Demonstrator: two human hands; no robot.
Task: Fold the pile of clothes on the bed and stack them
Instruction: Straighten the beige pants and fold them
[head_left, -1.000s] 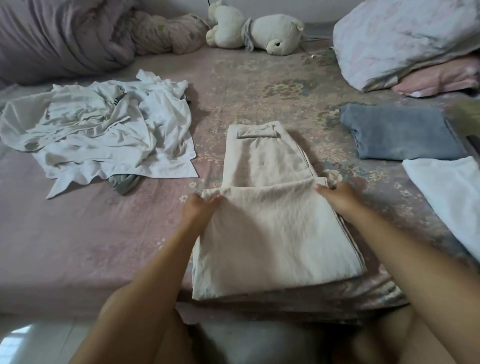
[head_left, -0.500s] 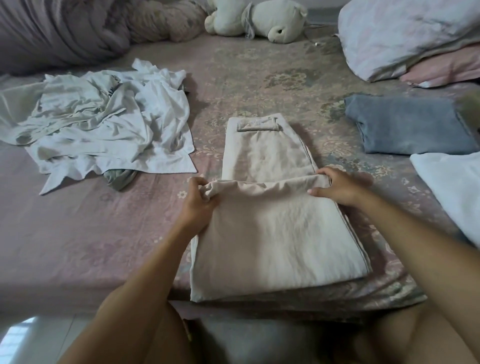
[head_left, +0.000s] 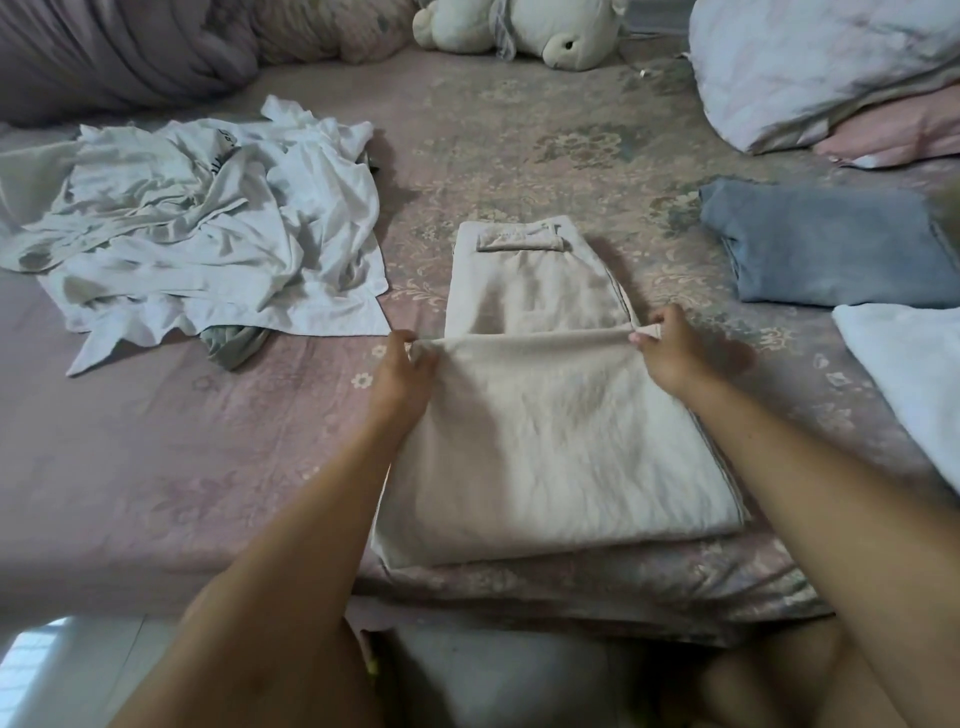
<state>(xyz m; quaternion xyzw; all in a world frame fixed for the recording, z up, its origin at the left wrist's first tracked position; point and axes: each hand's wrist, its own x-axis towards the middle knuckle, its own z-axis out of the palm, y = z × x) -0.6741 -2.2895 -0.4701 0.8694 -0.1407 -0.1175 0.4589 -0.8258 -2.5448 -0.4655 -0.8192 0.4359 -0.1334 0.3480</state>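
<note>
Now left hand (head_left: 402, 371) and right hand (head_left: 670, 348) each grip the folded beige trousers' (head_left: 545, 441) edge.

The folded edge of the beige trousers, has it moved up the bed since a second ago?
Cannot tell. Both hands, left hand and right hand, hold the beige trousers edge about as far below the pocket flap as before.

— What does the room look like?

— A bed (head_left: 156, 467) fills nearly all the view, with a pink flowered sheet. At the far left lies a rolled quilt (head_left: 104, 52), at the far right two pillows (head_left: 810, 57), between them a pale plush toy (head_left: 524, 26).

— And the floor?

— Pale tiles (head_left: 67, 670) at the bottom left, where a bright patch of light falls.
</note>
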